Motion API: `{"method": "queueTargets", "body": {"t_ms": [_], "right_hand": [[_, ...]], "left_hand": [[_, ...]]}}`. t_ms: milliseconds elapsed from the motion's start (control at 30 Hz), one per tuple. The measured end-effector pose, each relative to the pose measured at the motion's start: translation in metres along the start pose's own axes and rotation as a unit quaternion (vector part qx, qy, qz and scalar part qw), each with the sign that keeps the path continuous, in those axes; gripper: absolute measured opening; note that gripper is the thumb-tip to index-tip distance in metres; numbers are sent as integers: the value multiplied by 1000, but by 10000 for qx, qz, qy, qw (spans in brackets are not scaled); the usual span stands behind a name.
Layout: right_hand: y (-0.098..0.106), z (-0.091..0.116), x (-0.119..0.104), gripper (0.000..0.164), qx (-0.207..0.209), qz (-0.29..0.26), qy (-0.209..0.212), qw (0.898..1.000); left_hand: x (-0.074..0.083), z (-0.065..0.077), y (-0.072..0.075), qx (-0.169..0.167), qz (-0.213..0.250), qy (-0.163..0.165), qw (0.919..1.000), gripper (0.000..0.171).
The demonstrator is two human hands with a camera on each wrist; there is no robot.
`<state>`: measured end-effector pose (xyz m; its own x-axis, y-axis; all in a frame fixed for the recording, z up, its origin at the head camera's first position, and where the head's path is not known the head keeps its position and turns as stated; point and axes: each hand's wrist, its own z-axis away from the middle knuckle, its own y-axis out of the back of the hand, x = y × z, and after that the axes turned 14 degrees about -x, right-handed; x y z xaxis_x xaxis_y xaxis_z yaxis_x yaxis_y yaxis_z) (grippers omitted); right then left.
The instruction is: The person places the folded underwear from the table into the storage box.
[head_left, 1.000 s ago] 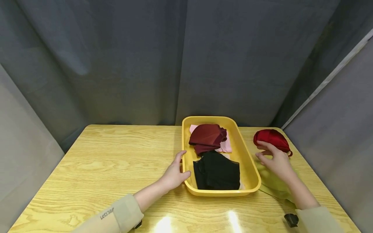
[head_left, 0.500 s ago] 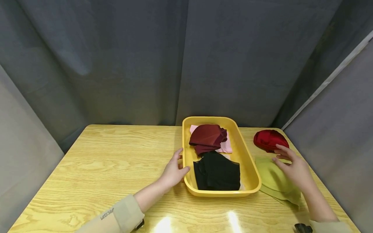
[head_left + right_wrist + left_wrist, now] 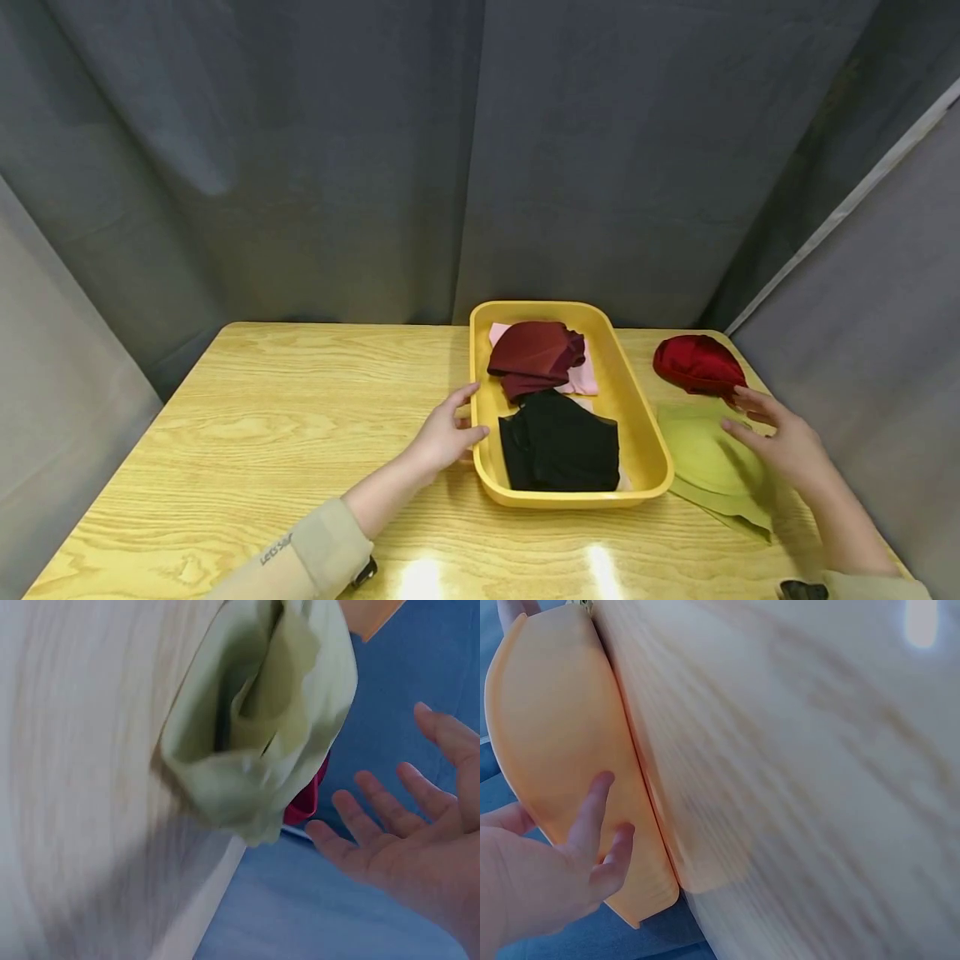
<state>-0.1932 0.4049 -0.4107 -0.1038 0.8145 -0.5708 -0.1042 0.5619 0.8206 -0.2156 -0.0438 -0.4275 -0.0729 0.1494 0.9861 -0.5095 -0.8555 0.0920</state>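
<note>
A yellow plastic tray [image 3: 652,454] stands near the table's back edge. My left hand [image 3: 441,435] holds its left side, thumb over the rim and fingers against the outer wall, as the left wrist view shows. Inside lie a folded maroon bra [image 3: 532,354], a folded black garment [image 3: 566,442] and a pink cloth [image 3: 585,375]. Right of the tray lies a folded yellow-green bra [image 3: 708,458], its folded layers visible in the right wrist view. My right hand [image 3: 791,446] hovers over its right side, fingers spread, holding nothing. A folded red satin bra [image 3: 697,362] lies behind it.
The wooden table [image 3: 315,408] extends left of the tray. Grey curtains [image 3: 360,208] hang behind it, and a grey panel [image 3: 885,333] borders its right side. Beneath the tray's pink cloth and black garment, pale fabric shows in small patches.
My right hand has moved right and toward me, from the red bra to the right side of the yellow-green bra, uncovering both. The left hand stays at the tray's side.
</note>
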Motion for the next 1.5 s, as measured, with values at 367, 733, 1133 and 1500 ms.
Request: {"method": "queueTargets", "body": {"t_ms": [367,733,1133,1500], "right_hand": [[0,-1,31,80,-1080,-241,-512,9925],[4,-8,51,88,-1776,-436,-744,9803],[2,-14,46,94,-2001,-573,-576,9764],[-8,-21,31,86,-2104,-823,-272,9738]], "left_hand": [[0,2,-2,-10,71,76,9999,68],[-3,0,0,-40,77,84,9999,69],[0,-1,1,-19,80,202,9998,67],[0,-1,1,-52,120,228,9997,67]]}}
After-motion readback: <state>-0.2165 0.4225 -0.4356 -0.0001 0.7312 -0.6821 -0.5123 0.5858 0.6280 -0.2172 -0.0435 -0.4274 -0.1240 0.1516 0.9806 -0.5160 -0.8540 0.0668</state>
